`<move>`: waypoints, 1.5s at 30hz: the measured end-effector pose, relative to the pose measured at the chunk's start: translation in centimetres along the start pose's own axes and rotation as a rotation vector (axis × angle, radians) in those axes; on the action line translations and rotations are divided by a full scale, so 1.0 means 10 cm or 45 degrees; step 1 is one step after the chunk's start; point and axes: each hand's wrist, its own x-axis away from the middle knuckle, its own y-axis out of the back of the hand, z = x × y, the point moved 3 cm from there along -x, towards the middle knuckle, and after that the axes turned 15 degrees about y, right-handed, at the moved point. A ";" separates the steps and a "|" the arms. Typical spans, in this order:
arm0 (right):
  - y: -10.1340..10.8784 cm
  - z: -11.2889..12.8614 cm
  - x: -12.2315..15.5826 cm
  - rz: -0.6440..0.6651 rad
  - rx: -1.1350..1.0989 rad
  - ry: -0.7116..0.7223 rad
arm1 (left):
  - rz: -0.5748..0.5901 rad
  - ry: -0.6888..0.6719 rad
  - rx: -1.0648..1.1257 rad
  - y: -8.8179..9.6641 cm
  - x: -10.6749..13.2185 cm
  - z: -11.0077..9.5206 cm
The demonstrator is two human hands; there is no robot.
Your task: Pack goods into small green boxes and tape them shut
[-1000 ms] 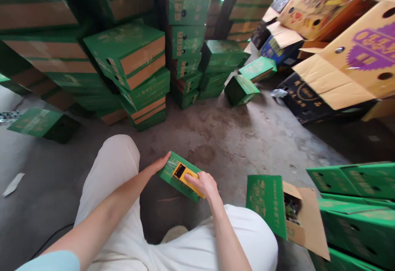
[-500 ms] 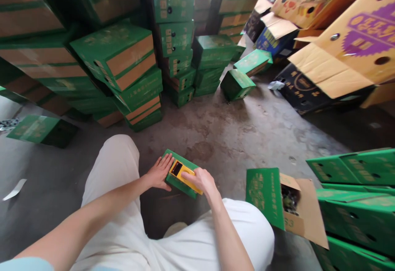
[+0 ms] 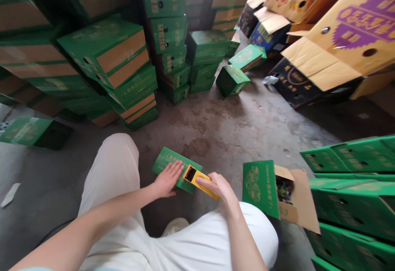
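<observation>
A green cardboard box (image 3: 165, 162) lies closed on the floor between my knees, printed with pale characters. My left hand (image 3: 168, 179) rests flat on its top, with fingers stretched out towards the right. In my right hand (image 3: 217, 186) is a long yellow hand tool (image 3: 190, 174) with a dark, window-like end; its exact kind is unclear. The thumb lies along its upper face and the other fingers are mostly hidden. The tool's dark end is over the box's right part, near my left fingertips, while its rear sticks out past the box edge.
An open green box (image 3: 259, 188) with dark contents stands right of my knee. More green boxes (image 3: 348, 205) are stacked behind it. Tall stacks of green boxes (image 3: 101, 52) rise ahead and left. Opened fruit cartons (image 3: 321, 65) lean at upper right. A paper scrap (image 3: 10, 195) lies left.
The yellow tool and my right hand have moved right across the box, uncovering its printed left part. My left hand has slid right too. The camera view has shifted slightly.
</observation>
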 end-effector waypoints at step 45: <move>-0.23 -0.48 -0.03 -0.048 0.200 -0.342 | 0.106 -0.302 -0.058 -0.11 -0.12 -0.46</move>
